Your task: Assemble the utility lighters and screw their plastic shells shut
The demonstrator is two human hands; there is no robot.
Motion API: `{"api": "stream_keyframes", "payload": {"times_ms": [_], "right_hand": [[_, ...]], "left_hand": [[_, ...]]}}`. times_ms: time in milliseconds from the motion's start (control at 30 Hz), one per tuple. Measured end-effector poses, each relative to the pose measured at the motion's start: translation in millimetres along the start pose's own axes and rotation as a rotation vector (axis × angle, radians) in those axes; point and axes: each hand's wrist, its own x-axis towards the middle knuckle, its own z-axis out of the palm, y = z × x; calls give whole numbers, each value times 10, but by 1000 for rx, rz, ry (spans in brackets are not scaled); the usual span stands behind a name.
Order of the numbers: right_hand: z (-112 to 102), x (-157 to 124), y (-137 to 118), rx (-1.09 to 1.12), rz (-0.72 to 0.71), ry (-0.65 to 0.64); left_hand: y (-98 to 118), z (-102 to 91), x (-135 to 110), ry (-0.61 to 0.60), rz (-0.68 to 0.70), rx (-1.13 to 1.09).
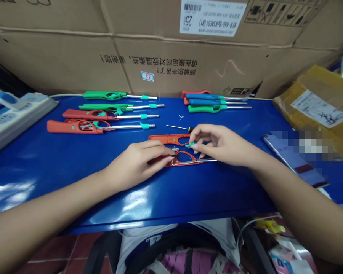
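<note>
A person sits at a glossy blue table, both bare forearms reaching in from the bottom corners of the frame. Near the centre, the left hand is curled with thumb and forefinger pinched onto the lower red shell, an opened lighter body lying flat with a thin metal tube sticking out to its right. The right hand hovers just above and to the right of it, thumb and forefinger nipped shut on a small green piece, the other fingers bent loosely over the shell. Directly behind, touching distance from both hands, lies the upper red shell, a second empty half. A slim screwdriver rests just beyond that, and a tiny pale wire clip lies a little farther back.

In the upper left of the table sit four long-nosed lighters in a row, two green behind two red, their insides exposed. Upper centre-right holds a tight cluster of three closed lighters, red, blue and green. A white power strip juts in at the left edge. A phone lies at the right, with a yellow wrapped parcel behind it. A large cardboard box with printed text fills the back.
</note>
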Motion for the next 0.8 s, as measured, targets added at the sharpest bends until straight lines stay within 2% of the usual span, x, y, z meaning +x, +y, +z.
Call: {"api": "stream_keyframes", "payload": {"times_ms": [100, 200, 367, 467, 533, 700, 800], "right_hand": [[9, 12, 9, 62, 54, -53], [6, 7, 4, -73, 36, -12], [-51, -20, 20, -536, -127, -7], [-82, -53, -1, -658, -235, 44], [-86, -82, -37, -663, -274, 63], [-41, -129, -84, -595, -283, -173], [11, -117, -68, -616, -254, -197]], "left_hand": [[6, 3, -2, -13, -9, -23], [22, 1, 1, -42, -41, -41], [17, 1, -7, -51, -44, -59], [3, 2, -13, -41, -41, -60], [2, 0, -13, -28, -32, -53], [4, 0, -13, 8, 13, -20], [-9, 13, -16, 48, 29, -11]]}}
